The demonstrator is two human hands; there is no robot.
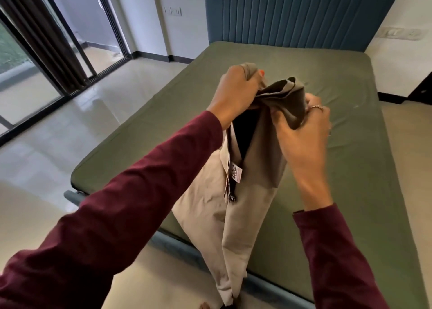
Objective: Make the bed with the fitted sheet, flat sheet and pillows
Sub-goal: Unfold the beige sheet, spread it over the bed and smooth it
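A green fitted sheet (327, 168) covers the mattress smoothly, up to the blue padded headboard (299, 11). Over the bed's near edge I hold up a beige pillowcase (233, 205), which hangs down to the floor with a white label and a zipper at its open mouth. My left hand (233, 91) grips one side of the opening's bunched top edge. My right hand (304, 126) grips the other side, fingers curled into the gathered cloth. No pillow and no flat sheet are in view.
Glossy pale floor tiles (70, 133) stretch to the left of the bed, toward sliding glass doors (35, 58) with dark frames and a brown curtain. The blue bed frame (257, 283) runs along the near edge. White walls with switch plates stand behind.
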